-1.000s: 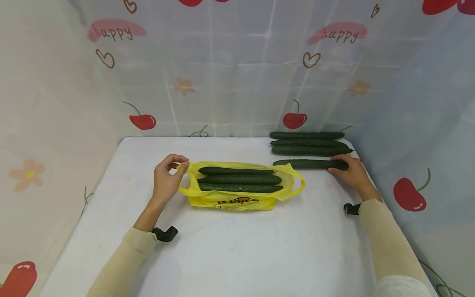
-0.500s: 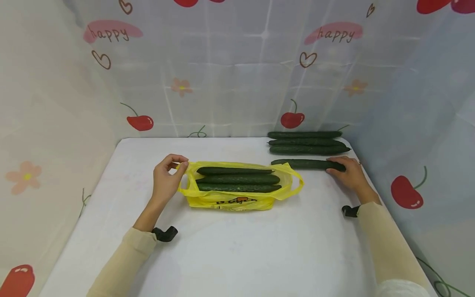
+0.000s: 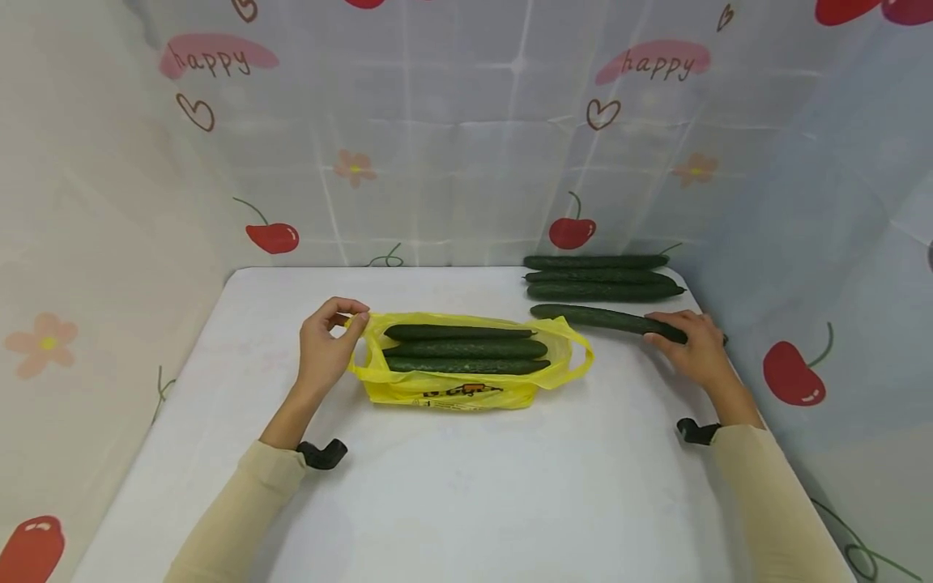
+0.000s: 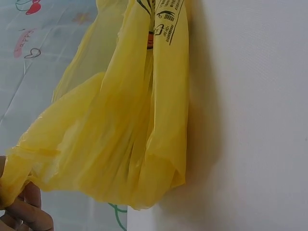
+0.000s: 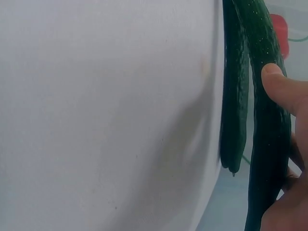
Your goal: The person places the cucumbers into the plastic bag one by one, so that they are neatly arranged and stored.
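Grips a cucumber (image 3: 598,317) near its right end in the right hand (image 3: 688,344), with the thumb (image 5: 284,89) on the near side and the other fingers (image 3: 674,317) clamped round the far side. Slants it across the right part of the desk (image 3: 466,502), with its left end just behind the right rear corner of a yellow plastic bag (image 3: 394,393); cannot tell that end resting from raised. Pinches the bag's left handle (image 4: 14,178) between thumb and fingers of the left hand (image 3: 324,344), holding it out beside the opening. Has three cucumbers (image 3: 466,349) lying side by side inside the bag, visible through the open mouth. Has the right handle (image 3: 581,371) looping out loose between bag and right hand, just in front of the held cucumber. Behind that cucumber, near the desk's back edge, has three more cucumbers (image 3: 605,291) lying in a close row. Faces a pale curtain (image 3: 452,146) printed with cherries, hearts, flowers and "happy", also running close beside the right sleeve (image 3: 780,502). Wears a black fitting (image 3: 323,455) at each wrist.
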### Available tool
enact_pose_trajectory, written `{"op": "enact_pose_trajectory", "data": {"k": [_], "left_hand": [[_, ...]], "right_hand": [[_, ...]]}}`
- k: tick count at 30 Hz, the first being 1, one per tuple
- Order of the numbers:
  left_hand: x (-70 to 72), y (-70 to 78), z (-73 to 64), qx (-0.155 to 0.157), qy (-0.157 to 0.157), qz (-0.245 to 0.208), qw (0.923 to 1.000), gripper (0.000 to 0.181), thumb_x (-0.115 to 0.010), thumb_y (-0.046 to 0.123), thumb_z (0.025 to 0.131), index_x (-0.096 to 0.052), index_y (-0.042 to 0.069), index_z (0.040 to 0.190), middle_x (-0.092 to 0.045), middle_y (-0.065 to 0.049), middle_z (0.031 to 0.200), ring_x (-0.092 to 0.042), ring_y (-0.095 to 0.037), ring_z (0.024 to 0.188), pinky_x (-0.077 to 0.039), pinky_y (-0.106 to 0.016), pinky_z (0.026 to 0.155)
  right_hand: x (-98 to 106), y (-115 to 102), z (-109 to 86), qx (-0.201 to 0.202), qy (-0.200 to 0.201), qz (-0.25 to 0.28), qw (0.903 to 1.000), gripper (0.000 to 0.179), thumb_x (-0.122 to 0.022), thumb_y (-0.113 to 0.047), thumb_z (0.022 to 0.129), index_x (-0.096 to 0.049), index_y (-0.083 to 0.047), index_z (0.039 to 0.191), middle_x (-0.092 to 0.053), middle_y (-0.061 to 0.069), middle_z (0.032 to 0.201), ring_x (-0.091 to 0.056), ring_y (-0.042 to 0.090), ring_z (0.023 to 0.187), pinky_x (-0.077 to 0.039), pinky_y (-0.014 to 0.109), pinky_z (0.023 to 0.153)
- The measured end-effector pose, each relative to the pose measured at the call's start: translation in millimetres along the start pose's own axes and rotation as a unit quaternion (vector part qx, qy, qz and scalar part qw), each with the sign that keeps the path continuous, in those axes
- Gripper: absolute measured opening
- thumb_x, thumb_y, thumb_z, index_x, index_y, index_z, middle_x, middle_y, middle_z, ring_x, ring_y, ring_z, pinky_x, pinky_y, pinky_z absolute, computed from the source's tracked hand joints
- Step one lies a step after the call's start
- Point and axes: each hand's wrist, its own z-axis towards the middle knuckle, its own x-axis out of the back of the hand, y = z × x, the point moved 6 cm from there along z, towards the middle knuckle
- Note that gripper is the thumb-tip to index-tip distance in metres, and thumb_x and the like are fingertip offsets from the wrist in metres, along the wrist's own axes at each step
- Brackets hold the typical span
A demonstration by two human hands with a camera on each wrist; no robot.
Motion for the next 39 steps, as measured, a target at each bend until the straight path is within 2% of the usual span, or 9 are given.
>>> {"op": "enact_pose_trajectory", "data": {"k": [7,12,20,23,27,30,34,36,39], "left_hand": [[3.0,-1.7,-0.8,0.001,0.008,0.001,1.0000,0.014,-0.073,0.019,0.104,-0.076,0.009,0.113,-0.075,-0.008,0.111,-0.059,-0.014,0.095,-0.047,-0.015,0.084],[4.0,-1.1,-0.9,0.009,0.016,0.007,0.9998,0.013,-0.072,0.014,0.104,-0.075,0.005,0.113,-0.074,-0.014,0.111,-0.058,-0.017,0.094,-0.045,-0.016,0.085],[5.5,23.9,-5.5,0.017,0.012,0.000,0.9998,0.014,-0.069,0.008,0.104,-0.073,-0.003,0.113,-0.072,-0.020,0.111,-0.057,-0.017,0.094,-0.044,-0.018,0.085],[6.2,28.2,-6.0,0.015,0.013,-0.001,0.9998,0.014,-0.069,0.008,0.104,-0.073,-0.002,0.113,-0.073,-0.020,0.111,-0.057,-0.016,0.093,-0.044,-0.018,0.086],[5.9,26.9,-5.3,0.015,0.017,-0.007,0.9997,0.013,-0.070,0.006,0.103,-0.073,-0.003,0.112,-0.072,-0.021,0.111,-0.057,-0.016,0.092,-0.044,-0.017,0.085],[5.1,24.8,-5.2,0.018,0.017,-0.006,0.9997,0.013,-0.070,0.007,0.103,-0.073,-0.003,0.112,-0.072,-0.021,0.110,-0.057,-0.015,0.092,-0.044,-0.016,0.084],[4.2,23.6,-5.4,0.021,0.015,-0.005,0.9997,0.014,-0.071,0.008,0.103,-0.073,-0.003,0.112,-0.072,-0.020,0.110,-0.057,-0.013,0.091,-0.045,-0.014,0.082],[3.9,24.1,-5.2,0.020,0.014,-0.008,0.9997,0.014,-0.071,0.008,0.103,-0.073,-0.003,0.112,-0.072,-0.020,0.110,-0.057,-0.013,0.091,-0.045,-0.014,0.081],[3.4,25.4,-4.4,0.018,0.012,-0.011,0.9997,0.014,-0.071,0.007,0.103,-0.073,-0.003,0.112,-0.072,-0.020,0.110,-0.057,-0.014,0.090,-0.045,-0.014,0.079]], "right_hand": [[1.7,-5.6,-2.7,-0.003,0.025,0.012,0.9996,0.043,-0.084,-0.015,0.093,-0.074,-0.006,0.134,-0.068,0.029,0.126,-0.049,0.046,0.113,-0.029,0.066,0.093],[5.6,-7.5,-6.5,-0.009,0.042,0.031,0.9986,0.042,-0.084,-0.014,0.093,-0.075,-0.007,0.133,-0.069,0.029,0.123,-0.051,0.045,0.112,-0.032,0.057,0.092],[13.6,-16.6,-12.2,0.002,0.050,0.041,0.9979,0.040,-0.083,-0.014,0.094,-0.076,-0.008,0.133,-0.071,0.028,0.121,-0.054,0.043,0.110,-0.035,0.051,0.089],[17.0,-22.5,-14.3,0.000,0.053,0.042,0.9977,0.040,-0.084,-0.016,0.094,-0.076,-0.010,0.133,-0.071,0.024,0.122,-0.054,0.032,0.112,-0.037,0.049,0.091],[22.9,-26.7,-16.4,-0.013,0.062,0.056,0.9964,0.042,-0.085,-0.016,0.093,-0.076,-0.015,0.134,-0.071,0.019,0.123,-0.049,0.000,0.115,-0.039,0.045,0.095],[28.2,-30.8,-18.9,-0.019,0.066,0.060,0.9958,0.042,-0.085,-0.017,0.093,-0.077,-0.017,0.134,-0.070,0.017,0.123,-0.041,-0.017,0.113,-0.040,0.048,0.099],[34.3,-41.0,-23.3,-0.018,0.065,0.051,0.9964,0.042,-0.085,-0.019,0.094,-0.076,-0.019,0.135,-0.069,0.015,0.123,-0.037,-0.020,0.114,-0.041,0.054,0.099],[37.6,-48.0,-24.9,-0.011,0.069,0.051,0.9963,0.042,-0.085,-0.017,0.093,-0.076,-0.020,0.135,-0.069,0.013,0.122,-0.039,-0.018,0.115,-0.041,0.048,0.098],[42.9,-60.2,-25.9,0.015,0.087,0.049,0.9949,0.045,-0.086,-0.011,0.090,-0.077,-0.020,0.134,-0.070,0.003,0.119,-0.042,-0.016,0.115,-0.039,0.030,0.098]]}}
